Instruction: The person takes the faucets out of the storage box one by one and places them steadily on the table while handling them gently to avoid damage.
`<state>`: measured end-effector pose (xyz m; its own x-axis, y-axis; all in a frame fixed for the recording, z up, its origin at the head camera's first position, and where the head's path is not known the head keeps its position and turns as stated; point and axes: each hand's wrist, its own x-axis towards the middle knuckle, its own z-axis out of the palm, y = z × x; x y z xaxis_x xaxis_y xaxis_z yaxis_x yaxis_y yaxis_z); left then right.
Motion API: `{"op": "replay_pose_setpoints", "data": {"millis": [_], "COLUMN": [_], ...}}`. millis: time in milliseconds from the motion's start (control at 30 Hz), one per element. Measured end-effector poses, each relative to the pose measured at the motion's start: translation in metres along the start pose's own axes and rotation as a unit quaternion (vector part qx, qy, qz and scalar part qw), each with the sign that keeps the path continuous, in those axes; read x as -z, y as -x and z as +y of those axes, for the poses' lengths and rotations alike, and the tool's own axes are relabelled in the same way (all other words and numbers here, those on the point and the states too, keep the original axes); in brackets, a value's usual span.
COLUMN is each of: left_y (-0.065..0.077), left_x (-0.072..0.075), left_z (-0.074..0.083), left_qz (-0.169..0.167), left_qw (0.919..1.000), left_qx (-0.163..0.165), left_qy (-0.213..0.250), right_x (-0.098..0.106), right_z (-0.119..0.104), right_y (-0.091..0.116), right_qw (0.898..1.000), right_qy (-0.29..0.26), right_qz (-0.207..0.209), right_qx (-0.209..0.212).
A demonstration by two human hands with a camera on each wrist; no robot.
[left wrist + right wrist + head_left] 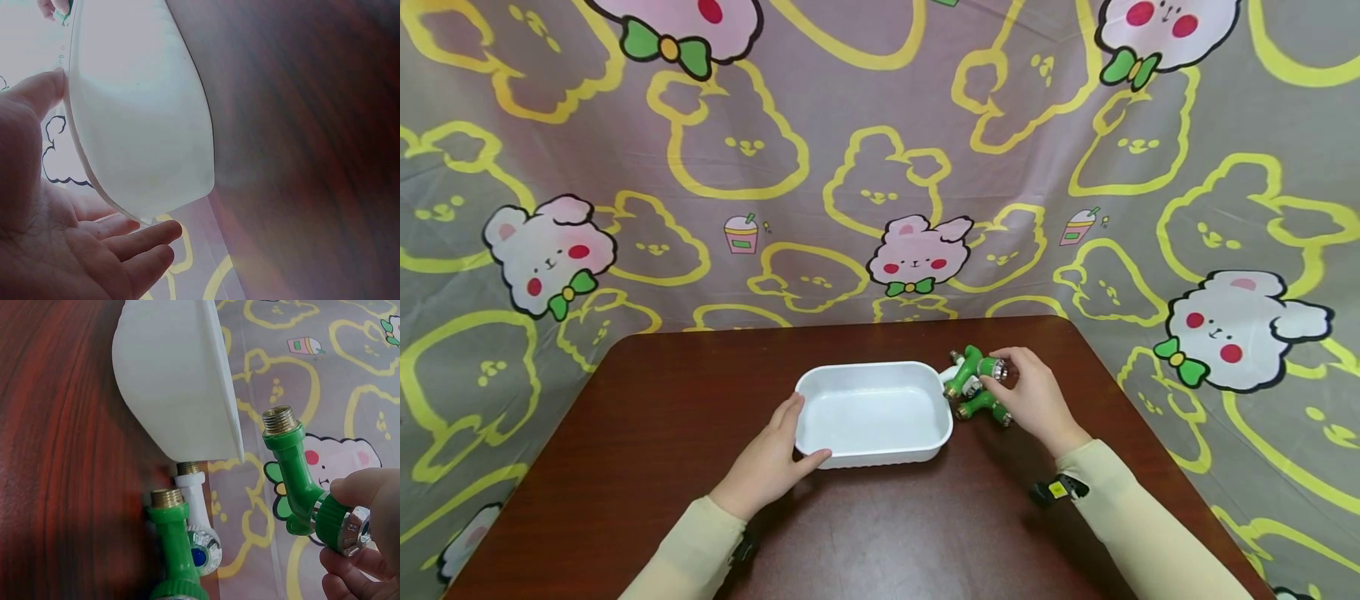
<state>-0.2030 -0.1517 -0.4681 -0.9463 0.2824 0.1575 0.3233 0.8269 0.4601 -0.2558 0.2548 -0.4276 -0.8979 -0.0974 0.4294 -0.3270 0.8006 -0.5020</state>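
A white rectangular dish [868, 458] sits mid-table. My left hand [763, 462] rests at its near left corner, thumb on the front rim and fingers along the left end. In the left wrist view those fingers [140, 247] are extended loosely beside the dish wall. Off the dish's right end, my right hand [1037, 404] pinches a green tap [294, 465] by its ribbed chrome-and-green knob. Its brass threaded end points away from the hand. Below the held one, another green tap [170, 544] and a white tap [195, 503] with a blue-centred knob lie on the table.
The brown wooden table [647, 417] extends around the dish. A grey curtain [820, 217] printed with cartoon animals hangs behind the table and along both sides. Black bands [1060, 490] circle the wrists over pale sleeves.
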Motion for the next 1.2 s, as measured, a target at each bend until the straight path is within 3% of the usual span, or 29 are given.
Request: {"op": "replay_pose_setpoints", "data": {"millis": [1200], "left_y": [-0.001], "left_x": [0.002], "left_z": [0.003], "left_qz": [-0.007], "left_qw": [1.0], "left_qx": [0.006], "left_qy": [0.001], "right_x": [0.021], "right_z": [0.037], "right_y": [0.05], "right_qw": [0.999], "right_qy": [0.025], "right_qz": [0.023], "right_qx": [-0.041]}}
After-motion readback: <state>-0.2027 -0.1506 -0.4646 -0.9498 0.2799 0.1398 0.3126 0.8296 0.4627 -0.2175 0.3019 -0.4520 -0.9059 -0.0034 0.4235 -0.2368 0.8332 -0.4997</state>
